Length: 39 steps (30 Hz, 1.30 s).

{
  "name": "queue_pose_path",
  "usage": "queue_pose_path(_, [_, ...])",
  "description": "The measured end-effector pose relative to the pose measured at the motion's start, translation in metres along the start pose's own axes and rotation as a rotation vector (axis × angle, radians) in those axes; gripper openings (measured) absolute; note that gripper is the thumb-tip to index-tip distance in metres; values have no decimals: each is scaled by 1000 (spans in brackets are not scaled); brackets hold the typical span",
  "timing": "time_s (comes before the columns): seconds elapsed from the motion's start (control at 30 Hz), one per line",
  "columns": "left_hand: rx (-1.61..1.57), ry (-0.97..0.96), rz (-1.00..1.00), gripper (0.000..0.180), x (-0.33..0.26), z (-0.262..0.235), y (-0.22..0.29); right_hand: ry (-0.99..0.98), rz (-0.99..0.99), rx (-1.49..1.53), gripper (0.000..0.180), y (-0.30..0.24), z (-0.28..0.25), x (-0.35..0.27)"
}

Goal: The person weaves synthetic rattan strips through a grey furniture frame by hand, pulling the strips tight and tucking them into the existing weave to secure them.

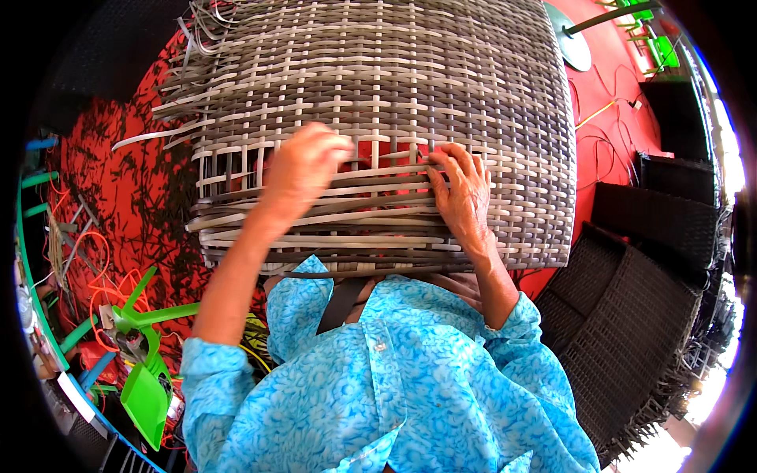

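A grey-brown woven panel [378,79] of flat plastic wicker strips lies across my lap. Near its close edge the weave has a gap, where red floor shows through the bare uprights. Loose grey strips [371,221] run sideways below that gap. My left hand [307,162] hovers over the left part of the gap, its fingers smeared by motion. At the gap's right end, my right hand [464,193] rests on the weave with bent fingers. Its thumb and forefinger close around the end of a grey strip [378,178]. Fingertip contact is partly hidden.
Loose strip ends [169,118] stick out on the panel's left. Dark scraps litter the red floor [130,205]. A green fan-like blade piece [146,394] and an orange cord [98,272] lie at left. Black woven panels [631,315] lean at right; a round stand base [572,43] stands beyond.
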<state>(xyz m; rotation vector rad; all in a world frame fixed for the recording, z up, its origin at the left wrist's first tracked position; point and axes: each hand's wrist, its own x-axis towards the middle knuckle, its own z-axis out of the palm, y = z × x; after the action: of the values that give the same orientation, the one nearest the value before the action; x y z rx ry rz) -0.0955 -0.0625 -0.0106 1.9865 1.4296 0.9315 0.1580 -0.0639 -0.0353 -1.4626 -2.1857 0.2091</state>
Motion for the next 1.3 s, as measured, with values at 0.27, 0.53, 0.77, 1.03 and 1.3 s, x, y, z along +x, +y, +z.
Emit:
queue_pose_path(0.27, [312,-125,152,10,35,81,17,-40,-43,-5,14,11,-9,-4])
queue_pose_path(0.53, [217,17,106,15,36,88,22,-161,36,135,20,21,-13,18])
queue_pose_path(0.77, [387,56,190,22,34,89,19,-277,15,124,28,28,-6,24])
queue_pose_path(1.03, [320,-50,85,23,22,80,29,-291,45,173,13,33,-8,27])
queue_pose_path(1.3, [-28,-462,-202,14,50,60,29,-296,-102,184,8,42,-10,35])
